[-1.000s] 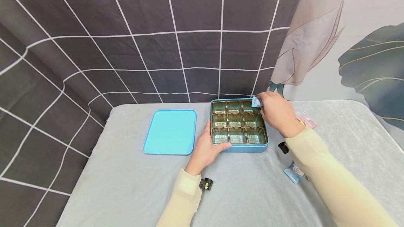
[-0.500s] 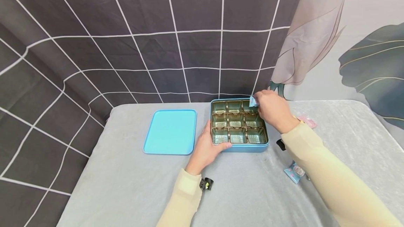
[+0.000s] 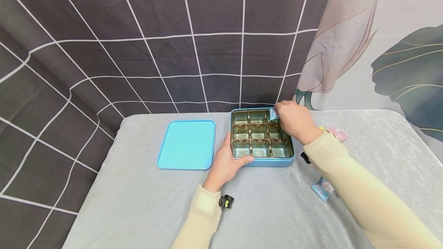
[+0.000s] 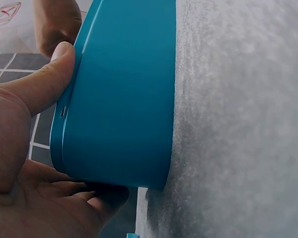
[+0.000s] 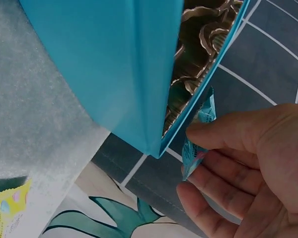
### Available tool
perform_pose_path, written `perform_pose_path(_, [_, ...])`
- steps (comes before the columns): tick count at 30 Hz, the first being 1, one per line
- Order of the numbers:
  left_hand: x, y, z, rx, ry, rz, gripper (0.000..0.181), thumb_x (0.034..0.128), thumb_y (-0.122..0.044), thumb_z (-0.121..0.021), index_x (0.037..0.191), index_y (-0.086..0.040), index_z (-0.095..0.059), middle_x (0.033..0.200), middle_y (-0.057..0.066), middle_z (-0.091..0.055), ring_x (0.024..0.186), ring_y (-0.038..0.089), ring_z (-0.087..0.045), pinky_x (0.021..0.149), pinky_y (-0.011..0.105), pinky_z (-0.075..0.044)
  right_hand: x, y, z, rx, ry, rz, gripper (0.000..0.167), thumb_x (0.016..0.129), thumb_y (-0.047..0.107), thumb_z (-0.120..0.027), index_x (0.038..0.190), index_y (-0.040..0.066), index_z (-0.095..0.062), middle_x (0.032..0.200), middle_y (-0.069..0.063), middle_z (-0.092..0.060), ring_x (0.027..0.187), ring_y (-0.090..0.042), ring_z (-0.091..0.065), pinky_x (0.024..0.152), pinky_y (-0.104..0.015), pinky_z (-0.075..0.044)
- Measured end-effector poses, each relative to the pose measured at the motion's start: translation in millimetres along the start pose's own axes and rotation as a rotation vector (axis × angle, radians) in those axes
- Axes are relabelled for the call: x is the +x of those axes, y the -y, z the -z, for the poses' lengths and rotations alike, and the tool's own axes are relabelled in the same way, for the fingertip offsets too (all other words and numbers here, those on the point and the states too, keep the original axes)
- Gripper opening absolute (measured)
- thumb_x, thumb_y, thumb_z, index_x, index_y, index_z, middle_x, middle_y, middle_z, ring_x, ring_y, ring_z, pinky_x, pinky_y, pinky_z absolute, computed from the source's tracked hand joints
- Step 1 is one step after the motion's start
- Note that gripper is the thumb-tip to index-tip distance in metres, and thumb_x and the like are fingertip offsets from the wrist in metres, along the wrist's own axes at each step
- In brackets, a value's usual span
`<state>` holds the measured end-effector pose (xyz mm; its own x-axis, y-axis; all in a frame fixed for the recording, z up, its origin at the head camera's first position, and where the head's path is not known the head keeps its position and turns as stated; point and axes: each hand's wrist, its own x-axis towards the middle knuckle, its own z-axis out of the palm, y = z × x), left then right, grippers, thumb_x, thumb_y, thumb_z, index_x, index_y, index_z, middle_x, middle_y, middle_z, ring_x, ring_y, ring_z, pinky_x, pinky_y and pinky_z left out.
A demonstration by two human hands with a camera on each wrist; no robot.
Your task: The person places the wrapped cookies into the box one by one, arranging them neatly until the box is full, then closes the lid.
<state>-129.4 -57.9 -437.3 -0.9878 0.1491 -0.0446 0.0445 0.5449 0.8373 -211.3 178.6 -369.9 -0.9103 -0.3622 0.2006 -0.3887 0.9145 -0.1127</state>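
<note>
Packet (image 5: 192, 156) partly covered, pinched in my right hand (image 3: 295, 120); my left hand (image 3: 226, 163) grips tin (image 3: 270, 162); back-right compartment (image 3: 271, 122) half-blocked from view.

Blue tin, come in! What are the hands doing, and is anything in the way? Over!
Left hand holding blue tin, near left corner. Right hand pinching blue packet at far right corner. Lid off, lying to the left; nothing seen in the way.

on grey-covered bench (image 3: 131, 203) | bearing flat blue lid (image 3: 187, 145), left of upright open blue tin (image 3: 268, 163) | at right, nearer: blue packet (image 3: 322, 189) | farther back: pink packet (image 3: 338, 133), just beside yellow packet (image 5: 12, 207)
</note>
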Motion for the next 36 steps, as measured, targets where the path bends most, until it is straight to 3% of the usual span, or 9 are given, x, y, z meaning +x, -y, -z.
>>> perform_pose_path(14, [-0.5,0.0,-0.3,-0.007,0.004,-0.004,0.110,0.0800,-0.037,-0.086,0.160,-0.002,-0.019,0.161,0.018,-0.029,0.147,0.031,-0.029,0.118,0.045,-0.027,7.0,-1.6,-11.3,-0.025,0.006,0.014,0.022,0.086,-0.010,-0.056,0.092,0.002,-0.073,0.084,-0.015,-0.069,0.070,-0.039,-0.066,0.061,-0.054,-0.054])
perform_pose_path(22, [-0.5,0.5,0.6,0.002,0.001,-0.002,0.111,0.0801,-0.038,-0.086,0.159,-0.001,-0.019,0.161,0.020,-0.028,0.147,0.031,-0.028,0.119,0.045,-0.027,10.4,-1.1,-10.5,-0.011,0.043,0.013,0.022,0.086,-0.010,-0.057,0.090,0.005,-0.073,0.084,-0.013,-0.071,0.072,-0.038,-0.066,0.062,-0.054,-0.054])
perform_pose_path(36, [-1.2,-0.5,1.0,-0.006,0.008,0.018,0.111,0.0812,-0.038,-0.085,0.160,0.000,-0.017,0.162,0.020,-0.026,0.148,0.032,-0.026,0.119,0.046,-0.026,17.3,0.7,-14.6,-0.010,0.041,0.046,0.025,0.082,-0.012,-0.060,0.069,0.008,-0.065,0.069,-0.011,-0.066,0.067,-0.038,-0.064,0.061,-0.054,-0.053])
